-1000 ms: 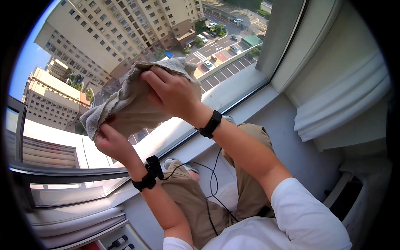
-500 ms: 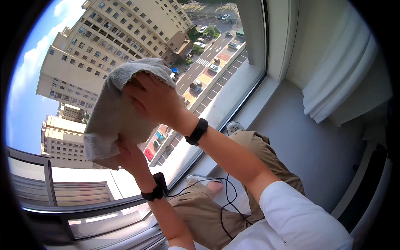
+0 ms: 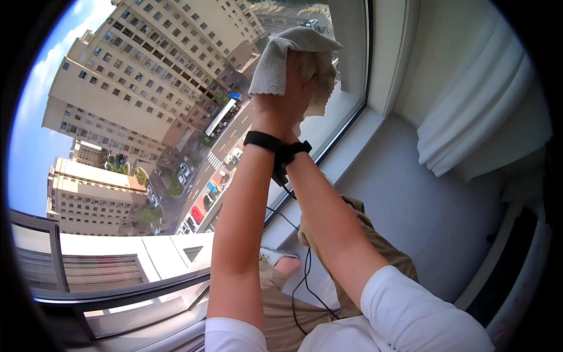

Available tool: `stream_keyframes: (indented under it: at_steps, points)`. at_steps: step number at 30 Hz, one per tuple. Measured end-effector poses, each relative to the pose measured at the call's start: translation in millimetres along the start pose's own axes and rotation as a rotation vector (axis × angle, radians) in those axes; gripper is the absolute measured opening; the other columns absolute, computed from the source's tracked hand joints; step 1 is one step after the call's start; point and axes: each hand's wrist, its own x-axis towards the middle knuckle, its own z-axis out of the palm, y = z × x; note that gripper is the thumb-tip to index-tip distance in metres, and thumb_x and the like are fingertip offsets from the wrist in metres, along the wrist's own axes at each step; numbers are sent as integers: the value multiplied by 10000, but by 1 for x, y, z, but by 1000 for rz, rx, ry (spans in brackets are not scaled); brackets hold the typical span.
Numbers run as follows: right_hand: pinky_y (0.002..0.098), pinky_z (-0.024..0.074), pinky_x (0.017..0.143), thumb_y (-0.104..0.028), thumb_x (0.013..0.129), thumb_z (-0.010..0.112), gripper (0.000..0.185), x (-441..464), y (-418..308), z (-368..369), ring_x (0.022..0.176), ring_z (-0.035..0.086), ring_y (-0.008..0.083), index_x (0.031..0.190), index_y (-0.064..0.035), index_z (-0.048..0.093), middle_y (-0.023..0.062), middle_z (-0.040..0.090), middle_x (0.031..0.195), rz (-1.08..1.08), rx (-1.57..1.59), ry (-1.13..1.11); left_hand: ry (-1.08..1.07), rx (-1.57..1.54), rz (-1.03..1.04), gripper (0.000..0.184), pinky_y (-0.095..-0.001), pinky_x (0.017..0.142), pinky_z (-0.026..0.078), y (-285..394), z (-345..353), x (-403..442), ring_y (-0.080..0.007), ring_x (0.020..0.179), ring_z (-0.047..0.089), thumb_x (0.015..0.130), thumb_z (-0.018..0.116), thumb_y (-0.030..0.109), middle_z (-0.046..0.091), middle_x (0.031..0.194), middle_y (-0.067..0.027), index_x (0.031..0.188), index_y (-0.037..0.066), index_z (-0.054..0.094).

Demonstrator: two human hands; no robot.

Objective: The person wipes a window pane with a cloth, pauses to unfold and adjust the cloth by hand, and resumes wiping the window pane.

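Note:
A light grey cloth (image 3: 296,41) is bunched against the large window pane, high in the view. My left hand (image 3: 275,111) is closed on it, its fingers mostly covered by the drape. Close against it, my right hand (image 3: 290,136) is largely hidden behind the left, its wrist crossing just below; it appears to hold the same cloth. Black bands (image 3: 262,140) circle both wrists. A thin black cable (image 3: 302,276) trails from the wrists down toward my lap.
A dark window frame (image 3: 346,126) and a white sill (image 3: 358,138) run along the glass. A white curtain (image 3: 469,100) hangs at the right, above the grey floor (image 3: 410,182). An opened window sash (image 3: 35,252) is at lower left. Buildings (image 3: 164,76) and a street lie outside.
Both hands and the cloth have moved up and to the right across the pane. The hands, earlier apart, are now together with wrists crossing, and the cloth is more bunched.

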Motion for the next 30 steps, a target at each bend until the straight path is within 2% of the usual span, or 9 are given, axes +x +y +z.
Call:
stream_keyframes:
  at_steps: [7,12,16,17,21,22,25,27,30]
  points:
    - [666,240,1178,-391,1004,514,665,-1,-28,-8,1488,305,505,1524,10,404,295,412,1545,-90,112,83,3,-166,-122,487,-425,1147,423,-6,-35,-11,-251,1298,544,951,633,477,626,1304,-34,1253,100,697]
    - [740,186,1179,-443,969,558,723,-11,-127,-13,1525,265,507,1542,-27,412,289,394,1581,-470,254,17,305,294,-196,463,-478,1164,382,-52,-144,-39,-362,1309,531,964,598,293,614,1375,-123,1370,73,634]
    - [737,171,1190,-388,926,582,594,-76,-169,-38,1500,324,513,1402,-33,552,274,470,1538,-858,246,-314,316,570,-511,525,-515,1163,369,-71,-219,-143,-431,1339,509,1000,550,267,572,1435,-233,1475,44,541]
    - [711,184,1199,-354,900,636,446,-98,-169,-45,1478,416,423,1215,-38,666,228,548,1481,-981,268,-394,226,707,-659,535,-515,1159,371,-66,-227,-178,-433,1358,498,1015,540,282,560,1452,-245,1491,38,522]
    - [540,311,1209,-300,874,717,284,-165,-140,-61,1433,499,255,1086,-115,748,119,635,1385,-1306,379,-880,362,197,-1099,502,-587,1132,363,-47,-191,-315,-411,1338,536,1056,544,352,582,1469,-177,1486,94,547]
    - [508,351,1196,-292,867,732,259,-179,-135,-66,1410,523,235,1065,-127,759,103,649,1361,-1355,411,-990,47,486,-1115,527,-584,1103,364,-41,-193,-324,-405,1354,533,1036,584,359,582,1473,-170,1491,98,539]
    - [459,460,1093,-310,866,741,307,-185,-133,-76,1290,590,291,1114,-129,756,107,664,1309,-1095,-132,-1554,202,458,-1016,472,-563,1091,355,-52,-173,-335,-394,1307,561,1011,586,389,636,1396,-152,1374,89,614]
    - [506,505,982,-312,857,749,334,-175,-134,-72,1154,632,341,1130,-119,753,114,684,1229,-1262,309,-1013,332,409,-1017,421,-565,1118,349,-44,-184,-316,-407,1302,563,1004,584,344,651,1362,-166,1325,79,647]
    - [512,525,895,-332,875,732,344,-143,-133,-58,1072,664,376,1178,-168,737,108,707,1141,-1236,224,-839,335,293,-1067,540,-640,1124,284,-46,-208,-307,-444,1409,469,996,593,342,589,1436,-227,1454,58,561]
